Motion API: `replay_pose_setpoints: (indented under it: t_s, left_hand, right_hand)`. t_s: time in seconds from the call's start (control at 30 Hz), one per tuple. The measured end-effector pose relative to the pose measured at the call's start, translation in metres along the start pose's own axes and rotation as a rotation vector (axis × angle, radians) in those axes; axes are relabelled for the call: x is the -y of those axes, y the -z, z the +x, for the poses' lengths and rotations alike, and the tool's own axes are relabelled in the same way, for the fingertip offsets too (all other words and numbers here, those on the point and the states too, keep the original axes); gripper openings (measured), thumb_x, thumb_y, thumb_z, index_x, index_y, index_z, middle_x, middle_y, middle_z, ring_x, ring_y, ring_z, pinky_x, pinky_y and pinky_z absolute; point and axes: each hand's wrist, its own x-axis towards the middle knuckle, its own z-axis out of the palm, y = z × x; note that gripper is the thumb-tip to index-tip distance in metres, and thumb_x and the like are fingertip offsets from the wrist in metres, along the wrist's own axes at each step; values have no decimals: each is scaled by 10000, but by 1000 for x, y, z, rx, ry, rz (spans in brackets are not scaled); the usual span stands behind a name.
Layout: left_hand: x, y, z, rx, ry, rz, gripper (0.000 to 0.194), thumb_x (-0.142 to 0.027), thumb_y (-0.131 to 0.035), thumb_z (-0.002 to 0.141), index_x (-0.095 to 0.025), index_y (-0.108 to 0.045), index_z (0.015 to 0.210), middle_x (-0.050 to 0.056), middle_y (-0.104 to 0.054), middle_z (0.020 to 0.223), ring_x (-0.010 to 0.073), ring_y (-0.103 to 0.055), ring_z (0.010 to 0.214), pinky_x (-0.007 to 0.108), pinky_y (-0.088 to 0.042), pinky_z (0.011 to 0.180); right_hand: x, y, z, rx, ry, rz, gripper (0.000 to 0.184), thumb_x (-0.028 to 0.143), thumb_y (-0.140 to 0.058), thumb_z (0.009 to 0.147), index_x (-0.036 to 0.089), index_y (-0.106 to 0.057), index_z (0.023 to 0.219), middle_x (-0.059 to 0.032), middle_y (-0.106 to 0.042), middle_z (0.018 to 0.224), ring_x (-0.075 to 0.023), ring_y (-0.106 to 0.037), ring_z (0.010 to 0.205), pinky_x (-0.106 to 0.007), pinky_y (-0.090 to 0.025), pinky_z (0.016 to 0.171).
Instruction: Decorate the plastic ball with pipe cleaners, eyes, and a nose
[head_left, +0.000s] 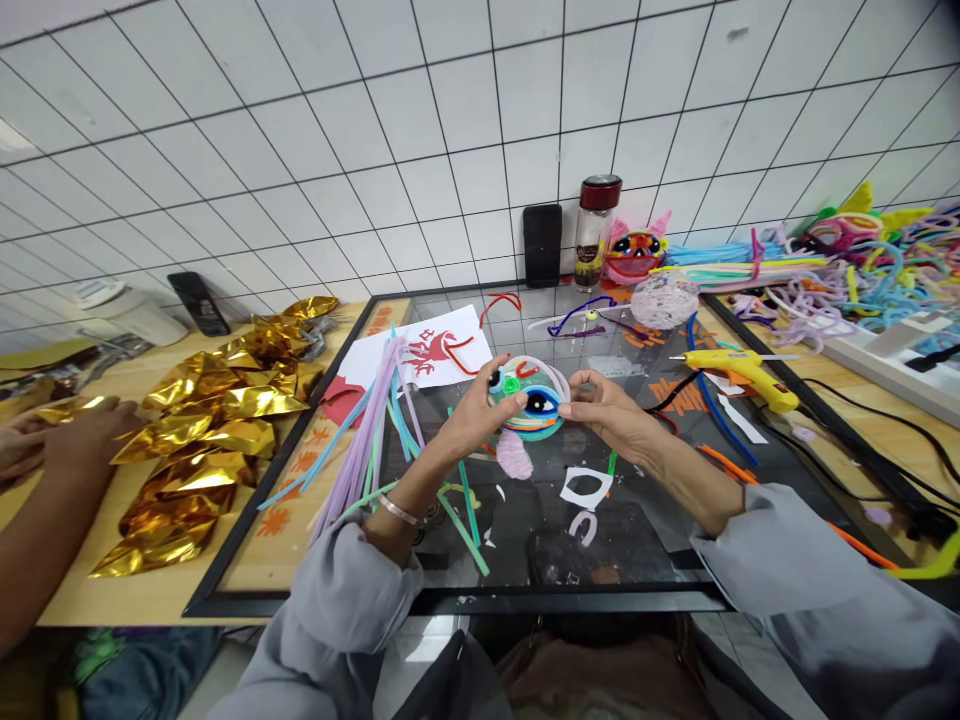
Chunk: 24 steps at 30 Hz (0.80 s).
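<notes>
Between my hands is a round pipe-cleaner face [534, 425], with blue-rimmed dark eyes, a green nose spot and a pink oval piece [514, 456] hanging at its lower left. My left hand [480, 415] grips its left side, thumb pressed near the eye. At the right rim, my right hand [609, 412] pinches the edge of the blue eye between thumb and fingertips. Below on the dark glass tabletop lie a white paper cutout with an eye-shaped hole [587, 488] and a small pale curved piece [583, 527].
A yellow glue gun [739, 371] lies at right with its cable. Loose pipe cleaners [367, 430] and a printed sheet [427, 345] are at left. Beyond stand a bottle [594, 235], a phone [542, 246] and a pink face [634, 255]. Another person's hand [94, 435] is by gold foil [187, 470].
</notes>
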Motion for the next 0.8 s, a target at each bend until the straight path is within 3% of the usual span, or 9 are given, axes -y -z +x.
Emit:
replay_pose_setpoints:
  t_s: [0.8]
  left_hand:
    - [6,-1,2,8,-16,5,844,-529,-662,818,-127,-354,1493,177,-481,1501,324,-490,1351,458,-362,1164]
  right_hand:
    - [-14,8,9,-16,53,-6,617,360,-982,424,244,-556,855,76,-658,705,-126,-628,694,-289,-472,740]
